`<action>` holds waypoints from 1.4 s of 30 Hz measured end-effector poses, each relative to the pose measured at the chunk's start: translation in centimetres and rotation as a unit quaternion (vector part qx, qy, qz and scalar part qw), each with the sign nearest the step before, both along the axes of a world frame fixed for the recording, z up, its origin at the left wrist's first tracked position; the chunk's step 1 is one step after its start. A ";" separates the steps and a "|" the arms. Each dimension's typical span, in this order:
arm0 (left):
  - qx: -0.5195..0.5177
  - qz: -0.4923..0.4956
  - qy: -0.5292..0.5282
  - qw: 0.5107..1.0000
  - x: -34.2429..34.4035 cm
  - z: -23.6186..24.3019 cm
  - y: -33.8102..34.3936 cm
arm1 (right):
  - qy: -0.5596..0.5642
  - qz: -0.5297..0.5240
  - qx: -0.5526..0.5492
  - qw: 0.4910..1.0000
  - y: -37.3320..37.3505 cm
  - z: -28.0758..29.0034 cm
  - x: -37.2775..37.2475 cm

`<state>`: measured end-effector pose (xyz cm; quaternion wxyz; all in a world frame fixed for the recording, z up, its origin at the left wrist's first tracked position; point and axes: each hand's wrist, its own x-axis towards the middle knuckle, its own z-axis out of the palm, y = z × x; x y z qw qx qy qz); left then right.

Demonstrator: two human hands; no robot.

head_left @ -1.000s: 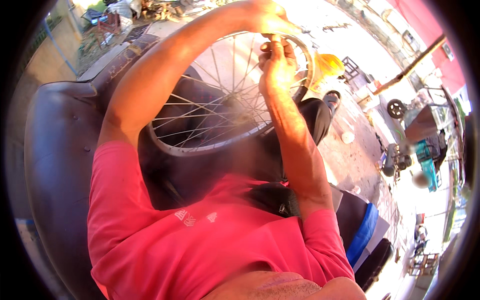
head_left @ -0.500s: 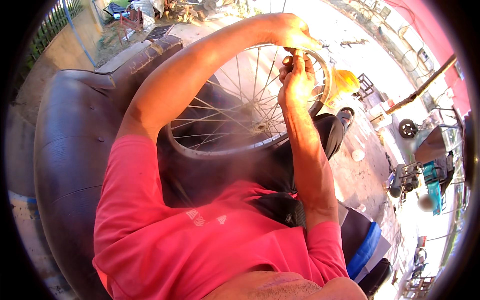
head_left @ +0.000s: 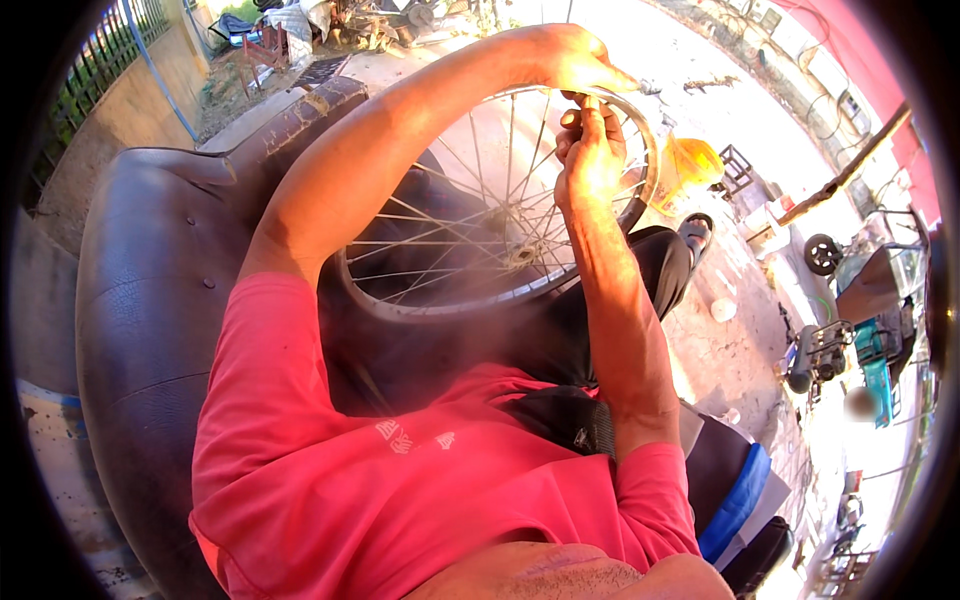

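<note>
A spoked bicycle wheel [head_left: 425, 309] rests tilted across my lap, with a pale metal rim, thin spokes and a hub near its middle. At the rim's far side, my left hand [head_left: 587, 66] curls over the edge and grips it, in bright sunlight. Just below, on the inner side of the same stretch of rim, my right hand [head_left: 592, 158] is closed, fingers bent and thumb pressed up to the rim. Whatever sits between those right fingertips is too small and too hidden to make out.
I sit on a dark leather sofa [head_left: 140, 330]. Beyond the wheel lies a yellow bag-like object [head_left: 692, 162]. To the right are a wooden pole [head_left: 845, 165], a small black wheel [head_left: 822, 254] and a compressor-like machine [head_left: 820, 357]. A blue-edged item [head_left: 735, 500] lies by my right side.
The view has shifted slightly. Both hands stay at the same part of the rim, with only a slight shift in the right fingers.
</note>
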<state>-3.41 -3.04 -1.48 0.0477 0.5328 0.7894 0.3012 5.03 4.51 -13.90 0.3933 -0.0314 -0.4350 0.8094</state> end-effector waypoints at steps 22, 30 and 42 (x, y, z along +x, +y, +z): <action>0.013 0.001 0.025 1.000 -1.7 -0.3 0.0 | -0.010 0.008 0.023 1.000 0.2 -0.5 -1.2; -0.002 0.035 0.025 0.999 -1.2 -0.2 0.1 | -0.076 0.006 0.046 0.996 0.6 -0.3 0.6; -0.024 0.052 0.036 0.998 -0.8 0.4 -0.3 | -0.052 -0.109 0.282 0.952 -1.4 1.1 0.7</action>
